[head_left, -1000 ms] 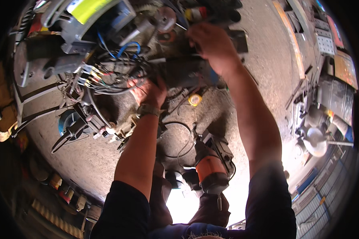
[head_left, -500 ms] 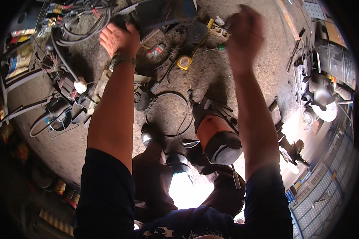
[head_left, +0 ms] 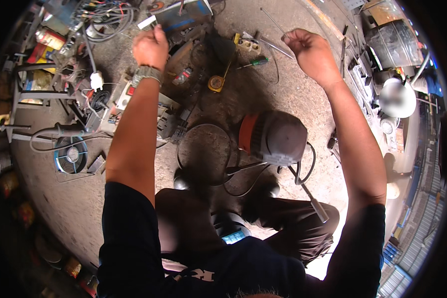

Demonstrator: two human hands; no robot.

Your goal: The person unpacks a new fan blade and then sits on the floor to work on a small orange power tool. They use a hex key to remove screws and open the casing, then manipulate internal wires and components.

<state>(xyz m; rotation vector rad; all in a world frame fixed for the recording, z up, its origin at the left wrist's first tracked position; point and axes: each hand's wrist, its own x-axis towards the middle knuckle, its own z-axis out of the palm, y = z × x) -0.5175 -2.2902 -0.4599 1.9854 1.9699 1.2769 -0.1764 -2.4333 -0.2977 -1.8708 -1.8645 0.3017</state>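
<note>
My right hand (head_left: 310, 53) pinches a thin metal rod (head_left: 272, 21), which points up and left over the floor. My left hand (head_left: 150, 49), with a watch at the wrist, is curled beside the near left end of a dark metal bar with blue marks (head_left: 188, 16). Anything inside those fingers is hidden. Between the hands lie a yellow tape measure (head_left: 216, 83) with its blade drawn out, a green-handled screwdriver (head_left: 258, 62) and a pale socket block (head_left: 248, 46). Nearer my legs stands an orange and grey motor-like machine (head_left: 284, 136) with a cable.
Grey cable (head_left: 107, 34) lies coiled at the far left, above a white plug (head_left: 97, 81). A small blue fan (head_left: 72, 155) stands left of my forearm. Metal scraps and a drum (head_left: 395, 42) line the right side. A metal rod (head_left: 318, 209) crosses my right thigh.
My right hand, blurred before, now shows the thin rod. My left hand has shifted to the bar's near end. The view has moved, showing the screwdriver fully and the orange machine from another angle.
</note>
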